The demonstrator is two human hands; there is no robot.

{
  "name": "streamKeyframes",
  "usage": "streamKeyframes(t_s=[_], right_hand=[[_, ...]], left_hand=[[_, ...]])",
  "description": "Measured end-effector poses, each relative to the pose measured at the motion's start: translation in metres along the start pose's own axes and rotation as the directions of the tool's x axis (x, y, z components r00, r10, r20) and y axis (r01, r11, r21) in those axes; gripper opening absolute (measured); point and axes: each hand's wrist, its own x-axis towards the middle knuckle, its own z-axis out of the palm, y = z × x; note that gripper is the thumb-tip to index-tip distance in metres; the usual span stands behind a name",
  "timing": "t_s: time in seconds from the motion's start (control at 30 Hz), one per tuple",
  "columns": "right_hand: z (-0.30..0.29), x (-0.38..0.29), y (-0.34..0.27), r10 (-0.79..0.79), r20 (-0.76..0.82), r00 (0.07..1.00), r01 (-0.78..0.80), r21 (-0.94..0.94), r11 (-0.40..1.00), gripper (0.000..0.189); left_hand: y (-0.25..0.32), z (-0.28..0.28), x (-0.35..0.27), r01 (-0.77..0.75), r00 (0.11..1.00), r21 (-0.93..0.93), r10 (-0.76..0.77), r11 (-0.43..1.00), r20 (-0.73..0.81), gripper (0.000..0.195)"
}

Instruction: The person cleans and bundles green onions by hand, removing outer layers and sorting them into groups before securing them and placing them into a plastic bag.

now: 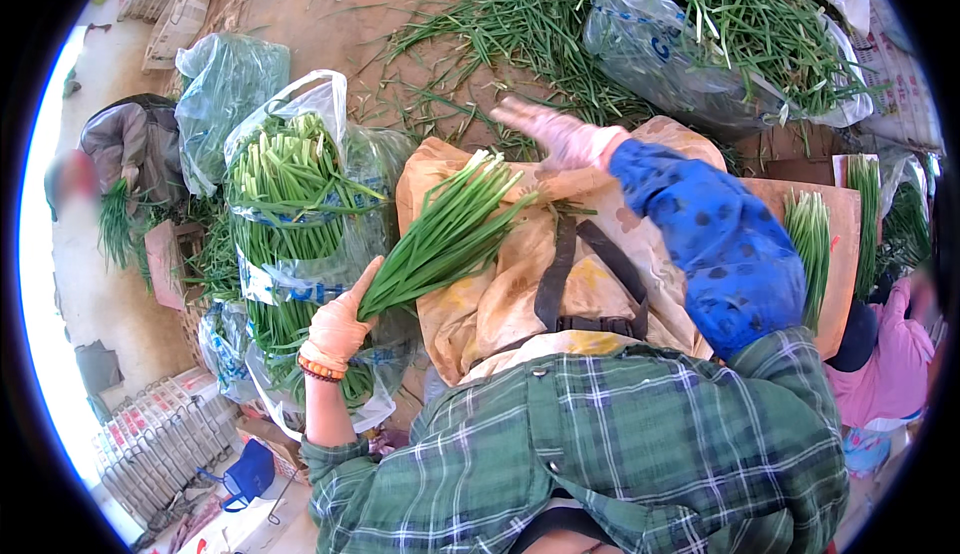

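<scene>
My left hand (335, 329), in a thin glove with a beaded bracelet at the wrist, grips a bunch of garlic chives (450, 231) by its leaf ends. The pale stem ends point up and away to the right, over the stained tan apron (465, 321) on my lap. Stretched out beyond the apron, my right hand (555, 133) is flat, gloved and blurred by motion, with nothing seen in it. It is near the loose chives (517, 36) on the floor. A blue spotted sleeve (705, 246) covers the right forearm.
Left of my lap stands a plastic bag (259, 284) packed with chive bunches. An overfilled bag (660, 66) lies far right. A board (844, 254) at my right holds a chive bunch (808, 254). One person (135, 133) works at far left, another (889, 359) at right.
</scene>
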Motion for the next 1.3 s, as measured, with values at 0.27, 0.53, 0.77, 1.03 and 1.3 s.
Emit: streamKeyframes(t_s=[0.27, 0.53, 0.77, 1.03, 1.3], right_hand=[[0.053, 0.008, 0.024, 0.181, -0.285, 0.941, -0.096, 0.291, 0.952, 0.016], [-0.004, -0.018, -0.031, 0.361, -0.11, 0.926, -0.37, -0.081, 0.926, 0.021], [0.078, 0.007, -0.07, 0.546, -0.05, 0.836, -0.533, 0.16, 0.831, 0.031], [0.045, -0.036, 0.044, 0.865, 0.347, 0.363, -0.276, 0.927, -0.255, 0.071], [0.061, 0.004, -0.013, 0.46, 0.297, 0.837, -0.378, 0.921, 0.093, 0.029]], left_hand=[[-0.021, 0.012, 0.007, -0.002, 0.999, -0.177, 0.008, 0.984, 0.036, 0.071], [-0.024, 0.024, 0.005, 0.133, 0.987, -0.419, -0.081, 0.898, 0.141, 0.065], [-0.004, 0.002, 0.003, 0.045, 0.996, -0.131, -0.033, 0.99, 0.087, 0.07], [-0.009, 0.002, -0.003, 0.002, 1.0, 0.016, -0.002, 1.0, 0.021, 0.072], [0.019, -0.015, -0.002, -0.003, 0.999, 0.298, -0.008, 0.955, 0.035, 0.08]])
